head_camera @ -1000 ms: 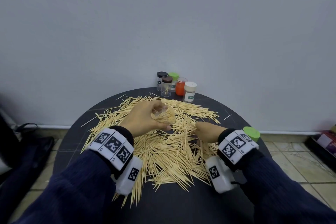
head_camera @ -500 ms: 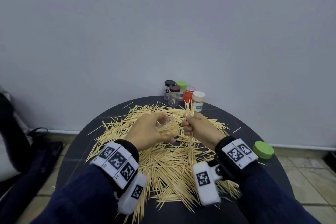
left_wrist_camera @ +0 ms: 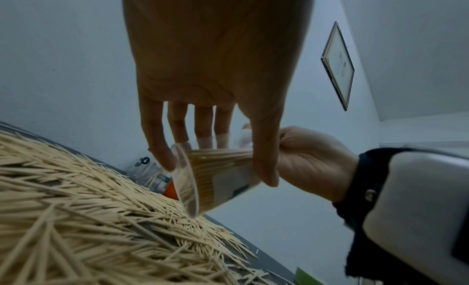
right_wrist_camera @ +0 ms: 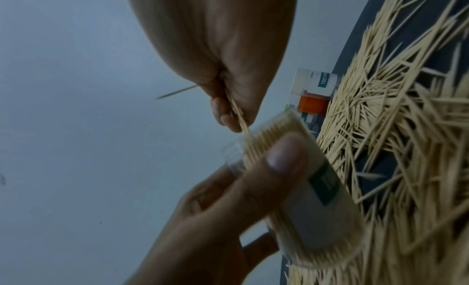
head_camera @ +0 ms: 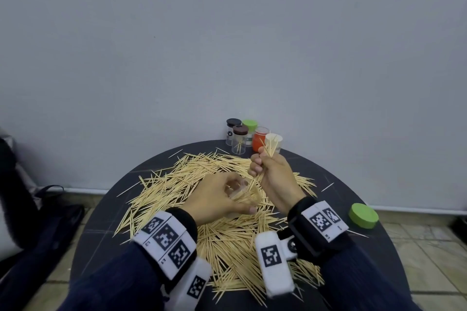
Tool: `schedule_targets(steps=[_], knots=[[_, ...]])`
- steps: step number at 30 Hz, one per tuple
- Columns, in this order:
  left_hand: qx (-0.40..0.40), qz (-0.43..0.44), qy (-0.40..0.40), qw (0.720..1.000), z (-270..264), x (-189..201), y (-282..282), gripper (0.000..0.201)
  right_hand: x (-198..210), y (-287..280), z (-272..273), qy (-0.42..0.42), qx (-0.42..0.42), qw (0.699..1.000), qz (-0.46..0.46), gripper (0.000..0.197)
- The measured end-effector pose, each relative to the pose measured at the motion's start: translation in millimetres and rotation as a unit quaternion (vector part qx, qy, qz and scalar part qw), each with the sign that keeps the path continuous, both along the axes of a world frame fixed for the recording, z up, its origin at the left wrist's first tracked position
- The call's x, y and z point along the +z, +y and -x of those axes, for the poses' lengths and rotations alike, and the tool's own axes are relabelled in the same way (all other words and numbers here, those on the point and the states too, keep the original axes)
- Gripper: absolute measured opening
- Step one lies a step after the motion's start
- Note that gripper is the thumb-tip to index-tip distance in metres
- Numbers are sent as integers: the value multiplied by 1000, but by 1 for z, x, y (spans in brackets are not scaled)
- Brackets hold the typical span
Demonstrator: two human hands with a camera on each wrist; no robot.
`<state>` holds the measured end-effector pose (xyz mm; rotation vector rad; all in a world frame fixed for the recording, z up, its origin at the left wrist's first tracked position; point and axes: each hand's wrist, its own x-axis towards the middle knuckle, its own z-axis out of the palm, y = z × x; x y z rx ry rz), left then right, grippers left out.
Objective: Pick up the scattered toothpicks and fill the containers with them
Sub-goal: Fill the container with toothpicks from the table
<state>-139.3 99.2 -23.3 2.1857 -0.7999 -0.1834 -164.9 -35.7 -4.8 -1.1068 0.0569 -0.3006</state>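
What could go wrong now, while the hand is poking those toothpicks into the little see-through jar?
1. The clear container in the left hand is tilted and already looks nearly full, so the toothpick bundle in the right hand might jam at the mouth or push others out.
2. The bundle sticks out past the fist on both sides; loose ones could slip back onto the pile.
3. The sharp tips might prick the left hand's fingers near the rim.

Navy sleeves [head_camera: 106, 283], black wristbands w/ white marker-tag blocks [head_camera: 165, 236] — white cam units under both wrists.
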Motion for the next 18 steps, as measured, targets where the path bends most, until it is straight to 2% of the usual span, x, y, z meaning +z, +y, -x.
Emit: schedule_targets(steps=[5, 10, 13, 18], knots=[[6, 25, -4, 1000, 3, 0, -4, 50, -9, 7, 2, 14, -59, 989, 134, 19], [36, 63, -28, 997, 5, 2, -4, 35, -16, 18, 6, 19, -46, 988, 146, 23], [61, 75, -45, 994, 4, 3, -2, 37, -14, 22, 8, 21, -11, 993, 112, 24], [87, 107, -60, 989, 4, 6, -1, 37, -15, 20, 9, 76, -12, 978, 192, 26]])
